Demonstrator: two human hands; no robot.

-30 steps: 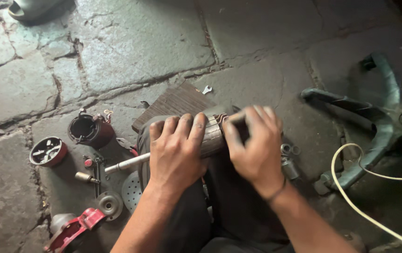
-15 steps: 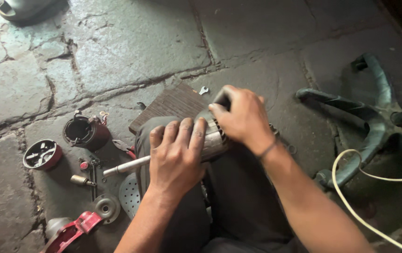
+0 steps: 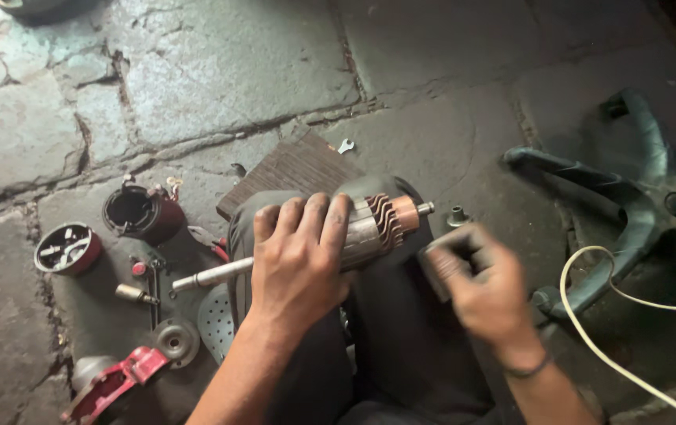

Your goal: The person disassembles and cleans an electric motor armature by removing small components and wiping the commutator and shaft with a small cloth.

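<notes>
Left hand (image 3: 300,264) clamped over armature (image 3: 365,228), fingers wrapped across its laminated core, pinning it on the lap. Armature lying roughly level, long shaft (image 3: 210,276) sticking out left past the wrist, copper commutator (image 3: 406,213) and short shaft tip at the right end, bare and exposed.

Right hand (image 3: 483,287) just right of commutator, apart from it, motion-blurred. Fingers curled around something small and dark; too smeared to tell what, or how tight the hold. Dark band on that wrist.

Around, on cracked stone floor (image 3: 220,71):
- ribbed brown board (image 3: 295,169) just behind armature, small key (image 3: 344,145) past its far corner.
- small bush (image 3: 456,216) near shaft tip.
- red motor housing (image 3: 144,212), open end up, left of the knee.
- round red end cap (image 3: 67,249) further left.
- perforated disc (image 3: 216,321) and pulley-like wheel (image 3: 177,341) below the long shaft.
- red bracket (image 3: 114,383) at lower left.
- dark green frame (image 3: 629,212) at right, white cable (image 3: 590,330) looping across it.
</notes>
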